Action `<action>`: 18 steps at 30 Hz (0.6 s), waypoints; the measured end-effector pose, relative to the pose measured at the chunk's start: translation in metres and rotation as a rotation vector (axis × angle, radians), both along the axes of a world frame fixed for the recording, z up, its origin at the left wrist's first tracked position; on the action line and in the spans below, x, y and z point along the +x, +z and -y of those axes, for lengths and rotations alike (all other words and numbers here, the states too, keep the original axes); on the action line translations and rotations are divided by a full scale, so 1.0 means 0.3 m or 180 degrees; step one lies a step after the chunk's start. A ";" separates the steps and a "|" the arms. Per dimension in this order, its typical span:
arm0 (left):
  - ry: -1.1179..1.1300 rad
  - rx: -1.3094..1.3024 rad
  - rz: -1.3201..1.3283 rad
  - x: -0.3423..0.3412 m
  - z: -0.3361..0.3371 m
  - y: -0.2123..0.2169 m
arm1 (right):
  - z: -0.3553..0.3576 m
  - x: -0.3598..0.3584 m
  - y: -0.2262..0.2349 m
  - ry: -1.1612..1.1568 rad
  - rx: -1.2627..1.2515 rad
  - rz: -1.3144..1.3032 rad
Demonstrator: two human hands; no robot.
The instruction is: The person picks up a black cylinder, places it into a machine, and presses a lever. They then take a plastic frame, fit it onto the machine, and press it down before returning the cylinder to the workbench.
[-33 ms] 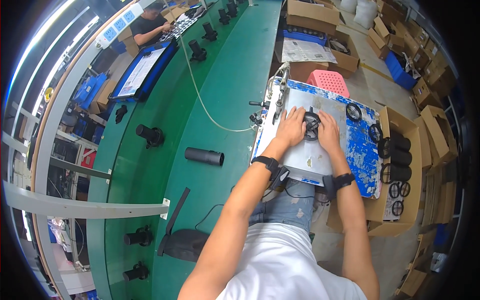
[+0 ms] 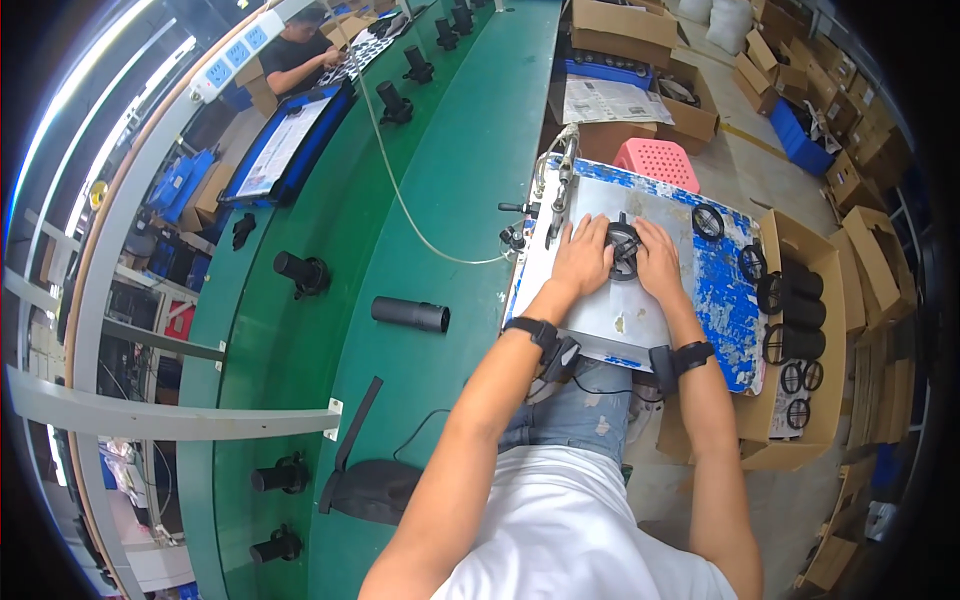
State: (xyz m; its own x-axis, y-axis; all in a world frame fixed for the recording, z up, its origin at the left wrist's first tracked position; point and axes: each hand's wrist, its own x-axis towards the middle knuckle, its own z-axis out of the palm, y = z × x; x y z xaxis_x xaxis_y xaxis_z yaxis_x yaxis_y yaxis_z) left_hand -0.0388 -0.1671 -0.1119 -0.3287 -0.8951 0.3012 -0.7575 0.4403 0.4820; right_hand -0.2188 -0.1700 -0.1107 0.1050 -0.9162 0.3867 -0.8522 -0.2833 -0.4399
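A round black plastic part (image 2: 624, 262) with a crossed spoke frame lies on a grey metal plate (image 2: 590, 312). My left hand (image 2: 583, 262) grips its left side and my right hand (image 2: 656, 258) its right side, fingers curved along the rim. The undersides of the fingers are hidden. Just left of my left hand stands a metal toggle clamp (image 2: 565, 180) with hoses and fittings. A loose black spoked ring (image 2: 708, 222) lies to the right, on the worn blue-and-white board (image 2: 725, 330) beneath the plate.
At right, a cardboard box (image 2: 835, 420) holds black tubes (image 2: 798, 312) and several spoked rings. Left is a green bench (image 2: 440, 210) with a black tube (image 2: 410, 314), a black pouch (image 2: 370, 490) and several standing black parts. A pink stool (image 2: 655, 160) is beyond; a co-worker (image 2: 300, 55) sits far left.
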 end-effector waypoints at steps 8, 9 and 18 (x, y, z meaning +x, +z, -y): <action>-0.0270 0.0258 0.0249 0.062 0.006 0.056 | -0.017 0.048 -0.014 0.0058 -0.0065 0.0225; -0.0427 0.0291 0.0348 0.076 0.003 0.073 | -0.037 0.046 -0.008 0.0092 -0.0089 0.0246; -0.0222 0.0641 -0.1143 0.196 -0.182 0.065 | -0.100 0.105 0.061 -0.0211 0.0163 -0.0373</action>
State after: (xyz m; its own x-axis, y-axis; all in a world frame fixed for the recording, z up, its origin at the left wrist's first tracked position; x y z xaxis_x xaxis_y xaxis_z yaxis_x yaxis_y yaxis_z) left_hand 0.0201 -0.1126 -0.0925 -0.2965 -0.9272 0.2289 -0.4972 0.3544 0.7919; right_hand -0.1874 -0.1399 -0.0926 0.0852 -0.9408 0.3279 -0.9147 -0.2044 -0.3487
